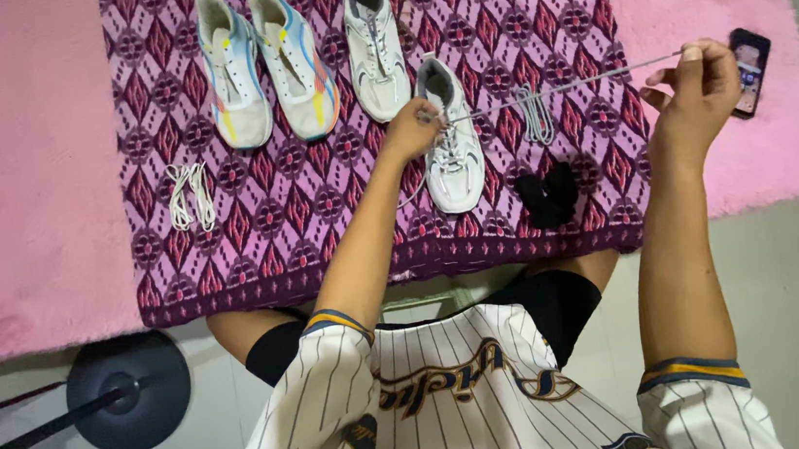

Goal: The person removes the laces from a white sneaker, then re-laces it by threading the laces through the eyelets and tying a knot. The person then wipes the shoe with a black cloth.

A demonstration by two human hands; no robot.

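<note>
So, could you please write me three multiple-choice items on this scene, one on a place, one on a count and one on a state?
1. Where does the loose white lace bundle lie?
A. On the patterned cloth, left of the colourful pair
B. Inside a shoe
C. On the grey floor

2. How many shoes are on the cloth?
A. Two
B. Four
C. Six

3. How is the grey lace between the hands?
A. Coiled in a heap
B. Knotted in a bow
C. Pulled taut

Answers:
1 A: the bundle rests on the cloth beside the colourful pair.
2 B: that pair plus two white shoes, one lying apart and one under the left hand.
3 C: it runs straight from that shoe to the pinching right hand.
</note>
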